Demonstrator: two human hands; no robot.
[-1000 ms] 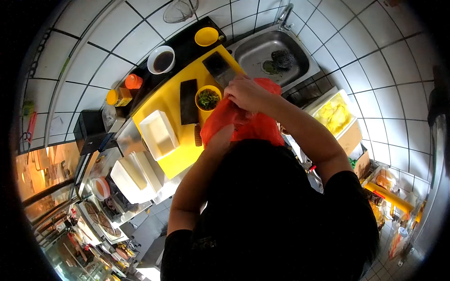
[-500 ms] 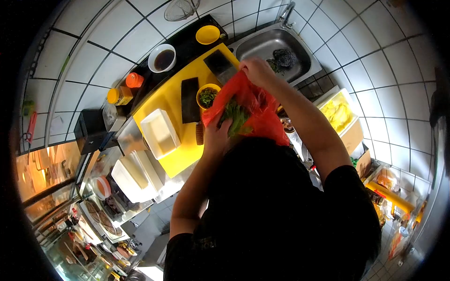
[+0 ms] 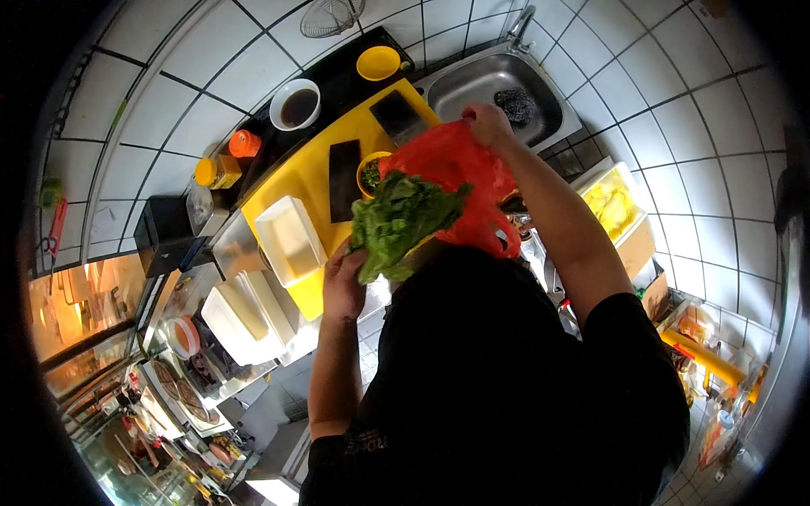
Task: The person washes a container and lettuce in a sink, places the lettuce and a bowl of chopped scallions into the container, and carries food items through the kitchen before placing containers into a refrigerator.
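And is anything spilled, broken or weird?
Nothing stands out as spilled, broken or odd. The leafy greens in the left hand and the red bag in the right hand hide part of the yellow board, so I can't check there.

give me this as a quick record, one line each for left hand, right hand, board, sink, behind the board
left hand: the left hand holds greens
right hand: the right hand grips the top of a red bag
board: yellow board, bearing white tray, dark blade, small bowl, partly hidden
sink: metal sink, with dark clump, material unclear
behind the board: white bowl of dark liquid, yellow dish
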